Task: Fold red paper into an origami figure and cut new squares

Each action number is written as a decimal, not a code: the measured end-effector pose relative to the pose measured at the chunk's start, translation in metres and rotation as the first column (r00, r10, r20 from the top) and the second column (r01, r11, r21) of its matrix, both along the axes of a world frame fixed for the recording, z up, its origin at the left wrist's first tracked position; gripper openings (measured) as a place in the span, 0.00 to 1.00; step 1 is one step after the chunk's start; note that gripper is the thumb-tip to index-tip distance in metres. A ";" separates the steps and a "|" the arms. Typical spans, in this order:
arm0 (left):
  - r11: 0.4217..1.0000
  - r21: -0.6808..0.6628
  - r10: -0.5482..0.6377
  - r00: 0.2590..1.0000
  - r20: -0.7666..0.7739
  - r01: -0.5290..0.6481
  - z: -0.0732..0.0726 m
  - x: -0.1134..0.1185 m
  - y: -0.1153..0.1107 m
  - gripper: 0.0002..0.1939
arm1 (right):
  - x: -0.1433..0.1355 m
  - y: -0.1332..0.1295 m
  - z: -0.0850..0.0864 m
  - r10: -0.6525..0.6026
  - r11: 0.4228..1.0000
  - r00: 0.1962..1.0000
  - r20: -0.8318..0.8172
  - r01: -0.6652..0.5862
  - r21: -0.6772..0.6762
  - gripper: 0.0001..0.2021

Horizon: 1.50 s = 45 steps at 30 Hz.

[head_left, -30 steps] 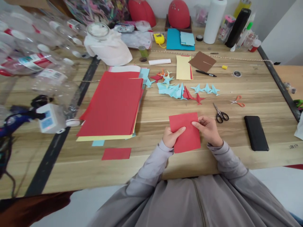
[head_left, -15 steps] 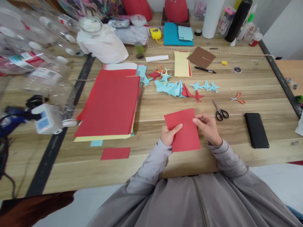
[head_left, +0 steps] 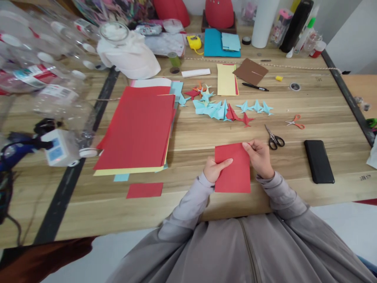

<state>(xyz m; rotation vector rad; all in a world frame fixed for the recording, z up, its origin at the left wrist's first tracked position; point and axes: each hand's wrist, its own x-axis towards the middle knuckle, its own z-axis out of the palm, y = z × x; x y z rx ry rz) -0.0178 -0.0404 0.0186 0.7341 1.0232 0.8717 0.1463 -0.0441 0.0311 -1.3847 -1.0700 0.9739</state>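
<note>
Near the front edge of the table, holding red paper in both hands set apart, clamping its left side under the thumb of the left hand and pinching its far right corner with the right hand. Judging by the flat face, barely begun, with folding seemingly left to do and any crease too fine to tell. Looking around, seeing blue folded shapes beyond, a stack of red sheets to the left, and black scissors near the right hand, perhaps the likeliest hindrance.

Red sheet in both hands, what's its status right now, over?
Left hand gripping red sheet at its left side, thumb on top. Right hand pinching its top right corner. Black scissors close beside right hand.
</note>
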 end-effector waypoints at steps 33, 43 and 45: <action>0.987 0.053 0.154 0.988 -0.022 -0.153 -0.003 -0.002 0.005 0.22 | 0.002 -0.007 0.007 0.086 0.996 0.965 -0.249 -0.092 -0.011 0.11; 0.982 0.181 0.077 0.993 -0.088 -0.060 -0.007 -0.003 0.000 0.20 | -0.001 -0.008 0.006 -0.001 1.000 0.994 -0.113 0.004 0.027 0.09; 0.984 0.172 0.065 0.995 -0.078 -0.050 -0.006 -0.003 0.000 0.20 | 0.000 -0.007 0.006 -0.025 1.000 0.987 -0.159 0.028 0.013 0.08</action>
